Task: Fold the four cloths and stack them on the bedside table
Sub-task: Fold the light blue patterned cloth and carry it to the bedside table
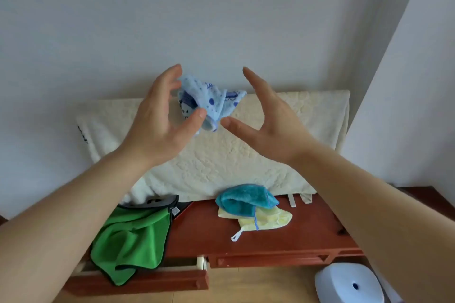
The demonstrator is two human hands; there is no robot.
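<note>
Presently: light blue printed cloth [209, 101], bunched, raised above the counter [283, 236], pinched between thumb and fingers of left hand [157, 118]; right hand [268, 120] spread wide, empty, likely seeking an edge. Green cloth [133, 238], teal cloth [246, 198], yellow cloth [268, 220] lie unfolded below.

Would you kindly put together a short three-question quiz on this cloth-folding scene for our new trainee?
1. True or false: the green cloth hangs over the front edge of the bedside table.
2. Which cloth lies on top of the yellow cloth? A) patterned light-blue cloth B) teal cloth C) green cloth
3. Fill in: the patterned cloth is pinched by the ____ hand.

Key: 1 true. 2 B. 3 left; the left hand holds it bunched in the air, while the right hand is open beside it, not gripping.
</note>
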